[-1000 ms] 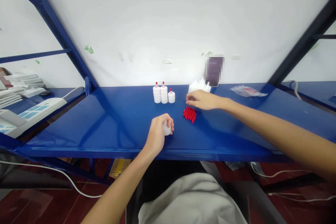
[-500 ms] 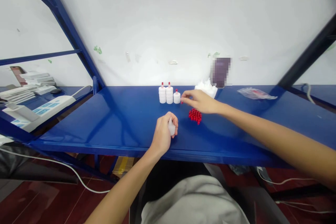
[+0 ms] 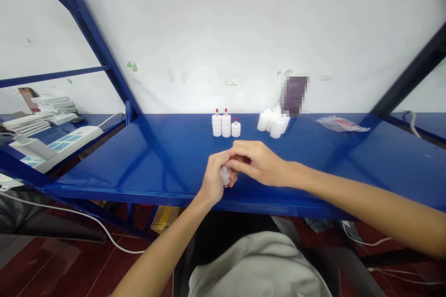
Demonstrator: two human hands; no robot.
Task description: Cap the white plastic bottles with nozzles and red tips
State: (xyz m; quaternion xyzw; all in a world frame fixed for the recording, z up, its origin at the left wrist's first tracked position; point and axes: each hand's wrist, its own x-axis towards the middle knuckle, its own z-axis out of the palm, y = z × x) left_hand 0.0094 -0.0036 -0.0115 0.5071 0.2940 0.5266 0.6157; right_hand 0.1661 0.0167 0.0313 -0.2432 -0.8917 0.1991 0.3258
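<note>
In my left hand (image 3: 214, 178) I hold a small white squeeze bottle (image 3: 225, 175), fingers wrapped round its body. My right hand (image 3: 256, 161) pinches at the bottle's top with thumb and forefinger. The red cap in that pinch is covered by the fingers. Beyond my hands, white bottles with red-tipped nozzles (image 3: 226, 127) stand in a short row on the blue table (image 3: 167, 158), the right one (image 3: 236, 130) shorter than the others. The pile of loose red caps is hidden behind my right hand.
A cluster of white bottles (image 3: 276, 127) stands at the back right, in front of a dark purple blurred item (image 3: 294, 95). A clear plastic bag (image 3: 341, 124) lies farther right. On the left are a power strip (image 3: 66, 144) and stacked white boxes (image 3: 55, 104). Blue frame posts flank the table.
My right hand has come from beside the short capped bottle, where a bit of red showed at its fingertips, back to the bottle in my left hand. It now covers the red caps.
</note>
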